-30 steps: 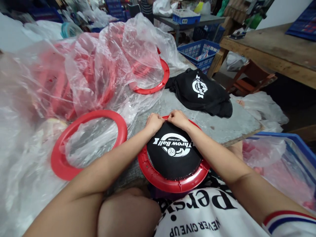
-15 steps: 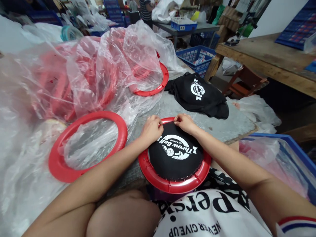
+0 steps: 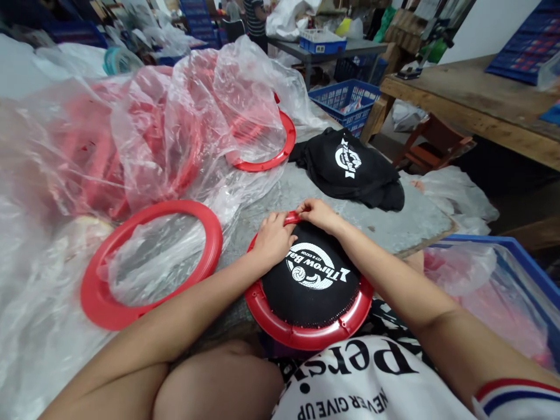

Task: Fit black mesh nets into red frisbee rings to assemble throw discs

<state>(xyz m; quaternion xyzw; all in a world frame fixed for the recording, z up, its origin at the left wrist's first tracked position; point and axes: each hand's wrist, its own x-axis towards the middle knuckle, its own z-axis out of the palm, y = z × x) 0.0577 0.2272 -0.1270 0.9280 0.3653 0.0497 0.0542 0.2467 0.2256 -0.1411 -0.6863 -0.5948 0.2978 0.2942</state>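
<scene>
A red plastic ring rests at my lap against the table edge. A black fabric disc with white "Throw Ball" print covers its middle. My left hand grips the ring's far-left side, fingers over the rim and thumb at the fabric. At the far rim, my right hand is closed in a pinch on the fabric's edge; its fingertips are partly hidden. A second red ring lies to the left, on clear plastic. Beyond my hands sits a heap of black printed fabric.
Clear plastic bags with several red rings cover the table's left side. A blue bin with plastic wrap stands at right. Farther off are a blue basket, a wooden table and a person in a striped shirt.
My left hand has slid over the rim, its fingers flatter on the ring and fabric. My right hand has shifted slightly left along the far rim. The ring has tilted a little.
</scene>
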